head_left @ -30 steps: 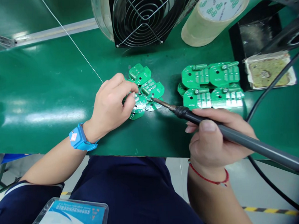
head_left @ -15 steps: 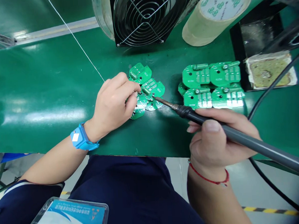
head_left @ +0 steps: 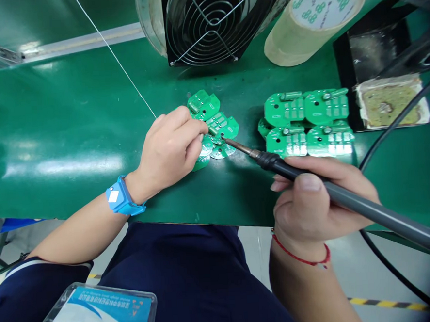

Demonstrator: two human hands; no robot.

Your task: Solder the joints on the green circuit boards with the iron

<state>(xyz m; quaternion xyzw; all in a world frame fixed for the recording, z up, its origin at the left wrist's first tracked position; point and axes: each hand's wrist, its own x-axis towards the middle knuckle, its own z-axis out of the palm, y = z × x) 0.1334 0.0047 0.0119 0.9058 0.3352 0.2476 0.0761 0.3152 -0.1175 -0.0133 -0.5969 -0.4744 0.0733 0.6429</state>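
My right hand (head_left: pixel 319 198) grips a soldering iron (head_left: pixel 273 162) with a grey handle, its tip touching or very near a green circuit board (head_left: pixel 224 126). My left hand (head_left: pixel 172 149), with a blue strap at the wrist, is pinched closed over the same pile of boards. A thin pale solder wire (head_left: pixel 116 60) runs down from the upper left into that hand; the end between the fingertips is hidden. Another circuit board (head_left: pixel 204 103) lies just behind, and others overlap underneath, partly covered by my left fingers.
Stacked circuit boards (head_left: pixel 284 109) sit on the green table (head_left: pixel 71 136) to the right. A black fan (head_left: pixel 212 27) and a wide tape roll (head_left: pixel 308 24) stand behind. At right are a soldering sponge (head_left: pixel 393 102) in its holder and a black cable (head_left: pixel 398 120).
The whole view has shifted slightly. My left fingertips have moved a little right, closer to the iron tip; the iron stays at the same board.
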